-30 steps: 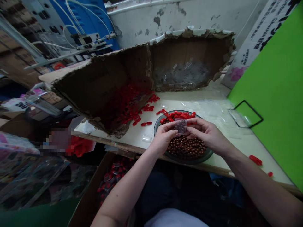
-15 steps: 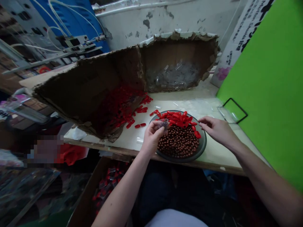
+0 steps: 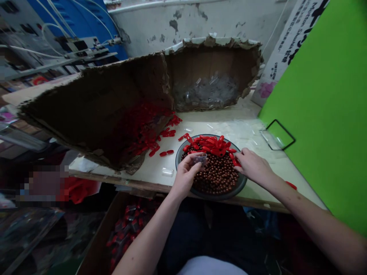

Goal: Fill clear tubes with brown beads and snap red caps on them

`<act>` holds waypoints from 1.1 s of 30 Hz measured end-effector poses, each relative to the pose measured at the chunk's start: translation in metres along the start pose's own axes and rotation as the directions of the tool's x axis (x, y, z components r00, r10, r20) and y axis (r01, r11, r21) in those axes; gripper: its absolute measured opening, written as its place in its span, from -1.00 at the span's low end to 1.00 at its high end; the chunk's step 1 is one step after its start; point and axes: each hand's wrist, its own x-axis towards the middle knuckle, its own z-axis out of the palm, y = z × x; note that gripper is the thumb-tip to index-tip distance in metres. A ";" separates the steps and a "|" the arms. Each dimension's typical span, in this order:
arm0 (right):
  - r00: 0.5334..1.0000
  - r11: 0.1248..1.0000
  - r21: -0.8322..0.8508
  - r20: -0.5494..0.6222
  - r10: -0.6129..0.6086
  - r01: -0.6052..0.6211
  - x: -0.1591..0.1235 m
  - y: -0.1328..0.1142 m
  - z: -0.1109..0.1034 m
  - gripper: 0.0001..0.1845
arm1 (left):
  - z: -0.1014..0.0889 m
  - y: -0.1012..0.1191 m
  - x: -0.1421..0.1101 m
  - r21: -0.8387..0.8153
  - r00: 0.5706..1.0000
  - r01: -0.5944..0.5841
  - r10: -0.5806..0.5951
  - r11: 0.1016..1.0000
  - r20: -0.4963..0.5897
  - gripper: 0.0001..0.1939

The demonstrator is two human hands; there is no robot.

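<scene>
A round dark bowl (image 3: pixel 240 185) near the table's front edge holds many small brown beads (image 3: pixel 218 173) and a heap of red plastic caps (image 3: pixel 210 143) at its far side. My left hand (image 3: pixel 187 173) is over the bowl's left part, fingers pinched on a small clear plastic case (image 3: pixel 200 158) that has beads in it. My right hand (image 3: pixel 252 166) rests at the bowl's right rim, fingertips closed on a red cap (image 3: pixel 235 162).
A torn cardboard box (image 3: pixel 94 107) on the left spills red caps (image 3: pixel 149 131) onto the table. Another torn box (image 3: pixel 212 76) at the back holds clear cases. A green board (image 3: pixel 323 99) stands to the right. A floor box (image 3: pixel 126 225) holds filled cases.
My hands, joined on the clear case a second ago, have parted. The left keeps the case over the beads; the right went to the bowl's right rim and pinched a red cap.
</scene>
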 end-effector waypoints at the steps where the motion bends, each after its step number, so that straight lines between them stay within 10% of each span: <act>1: 1.000 0.999 0.036 -0.007 -0.002 0.002 0.000 0.004 0.001 -0.78 | 0.000 -0.002 0.000 -0.006 1.000 0.007 -0.007 1.000 0.001 -0.69; 6: 0.998 0.868 0.497 -0.047 0.041 -0.012 -0.003 0.015 0.000 -0.79 | 0.007 -0.005 0.000 -0.025 0.998 0.065 -0.064 0.998 0.009 -0.71; 10: 0.998 0.244 0.968 -0.061 -0.004 0.061 -0.007 -0.009 -0.013 -0.53 | 0.016 -0.004 0.000 -0.032 0.994 0.089 -0.087 0.995 0.070 -0.69; 13: 0.997 -0.111 0.992 -0.044 0.069 0.052 -0.005 -0.034 -0.017 -0.52 | 0.018 -0.003 -0.001 -0.036 0.993 0.092 -0.089 0.995 0.080 -0.68; 20: 0.992 -0.420 0.907 0.087 0.093 -0.040 0.006 -0.054 0.004 -0.65 | 0.006 -0.002 0.000 -0.051 0.996 0.078 -0.080 0.996 -0.026 -0.69; 24: 0.994 -0.494 0.869 0.052 0.096 0.002 0.002 -0.061 -0.007 -0.71 | 0.008 -0.001 0.000 -0.012 0.997 0.082 -0.082 0.997 -0.007 -0.68; 33: 0.956 -0.272 0.934 -0.170 0.239 0.234 -0.008 -0.085 -0.022 -0.80 | 0.031 0.001 0.000 -0.108 0.997 0.070 -0.067 0.992 0.036 -0.72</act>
